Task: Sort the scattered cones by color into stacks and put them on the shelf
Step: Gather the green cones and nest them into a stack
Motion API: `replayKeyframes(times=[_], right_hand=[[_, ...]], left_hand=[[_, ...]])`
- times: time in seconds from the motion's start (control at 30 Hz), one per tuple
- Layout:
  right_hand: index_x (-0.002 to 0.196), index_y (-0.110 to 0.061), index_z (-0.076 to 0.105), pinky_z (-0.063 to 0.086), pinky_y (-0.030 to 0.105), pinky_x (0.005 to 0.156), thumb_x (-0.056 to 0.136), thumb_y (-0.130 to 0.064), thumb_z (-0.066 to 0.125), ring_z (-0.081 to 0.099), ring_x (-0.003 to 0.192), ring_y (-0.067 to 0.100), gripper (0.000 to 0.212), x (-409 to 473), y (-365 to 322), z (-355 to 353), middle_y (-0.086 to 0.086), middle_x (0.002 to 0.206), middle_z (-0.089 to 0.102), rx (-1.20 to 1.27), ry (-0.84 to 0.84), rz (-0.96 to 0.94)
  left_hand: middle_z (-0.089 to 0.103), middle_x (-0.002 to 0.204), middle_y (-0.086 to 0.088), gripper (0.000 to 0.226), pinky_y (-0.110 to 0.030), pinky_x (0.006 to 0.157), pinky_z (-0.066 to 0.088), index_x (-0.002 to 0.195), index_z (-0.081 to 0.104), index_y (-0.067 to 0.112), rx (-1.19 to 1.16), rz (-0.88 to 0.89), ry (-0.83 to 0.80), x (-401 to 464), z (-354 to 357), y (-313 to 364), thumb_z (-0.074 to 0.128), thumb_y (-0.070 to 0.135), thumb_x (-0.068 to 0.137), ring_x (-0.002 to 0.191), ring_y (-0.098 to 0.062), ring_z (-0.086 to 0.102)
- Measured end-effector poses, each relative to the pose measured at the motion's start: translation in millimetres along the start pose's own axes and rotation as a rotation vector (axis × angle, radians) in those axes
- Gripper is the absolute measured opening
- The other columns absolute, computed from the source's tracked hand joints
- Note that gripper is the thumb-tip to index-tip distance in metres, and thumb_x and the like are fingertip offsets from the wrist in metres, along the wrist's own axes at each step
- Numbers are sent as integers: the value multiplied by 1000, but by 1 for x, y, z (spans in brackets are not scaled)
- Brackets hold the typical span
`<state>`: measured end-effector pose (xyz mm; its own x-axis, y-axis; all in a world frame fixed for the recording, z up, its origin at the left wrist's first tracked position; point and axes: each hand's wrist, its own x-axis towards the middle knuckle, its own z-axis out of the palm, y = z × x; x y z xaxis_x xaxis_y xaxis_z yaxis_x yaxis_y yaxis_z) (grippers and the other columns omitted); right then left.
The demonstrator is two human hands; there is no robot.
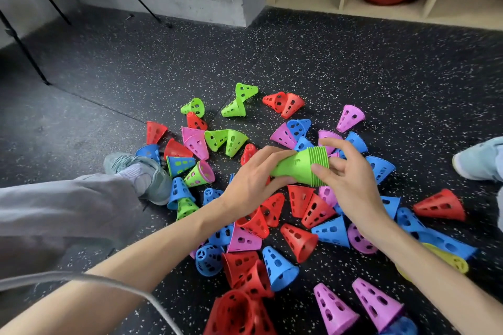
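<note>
Green cone stack (299,168) held horizontally above the floor, left hand (253,179) closed round its narrow end, right hand (345,177) pinching the rims; loose green cones (226,141) lie beyond-left, nearer the left hand.

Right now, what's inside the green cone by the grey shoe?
A pink cone sits nested inside the green cone; only its rim shows at the opening. The rest of it is hidden by the green wall.
</note>
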<state>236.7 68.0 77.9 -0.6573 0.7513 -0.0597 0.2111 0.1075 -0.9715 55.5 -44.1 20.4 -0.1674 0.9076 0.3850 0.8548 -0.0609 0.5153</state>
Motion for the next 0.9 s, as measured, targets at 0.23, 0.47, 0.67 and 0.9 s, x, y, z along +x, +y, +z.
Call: replayKeyframes(times=[0.23, 0.47, 0.67, 0.9], right_hand=[[129, -41, 51, 57, 39, 95, 89, -11, 76, 73, 94, 7, 56, 1, 4, 0, -14, 100, 77, -32, -47, 19], [125, -41, 54, 59, 41, 89, 90, -7, 74, 74, 89, 10, 53, -2, 11, 7, -13, 96, 78, -60, -30, 14], [128, -35, 56, 58, 19, 75, 90, -7, 75, 73, 92, 1, 51, -1, 19, 6, -12, 100, 77, -71, -15, 54], [132, -34, 55, 58, 25, 81, 89, -10, 75, 73, 95, 1, 53, -3, 25, 9, -14, 103, 75, -118, -43, 81]], left_hand=[[59, 125, 0, 52, -20, 99, 43, 141, 57, 11, -20, -23, 53, -2, 5, -1, 71, 32, 96, 115, -13, 56], [60, 118, 11, 47, -24, 88, 48, 136, 59, 23, 5, -172, -12, -8, -5, -22, 60, 51, 97, 107, -6, 57], [63, 124, 2, 40, -38, 94, 53, 135, 57, 19, 113, -487, 24, -42, -33, -89, 55, 42, 102, 103, -11, 60], [59, 133, -16, 59, -42, 104, 46, 139, 55, 5, 287, -754, -58, -114, -63, -159, 77, 29, 90, 123, -32, 57]])
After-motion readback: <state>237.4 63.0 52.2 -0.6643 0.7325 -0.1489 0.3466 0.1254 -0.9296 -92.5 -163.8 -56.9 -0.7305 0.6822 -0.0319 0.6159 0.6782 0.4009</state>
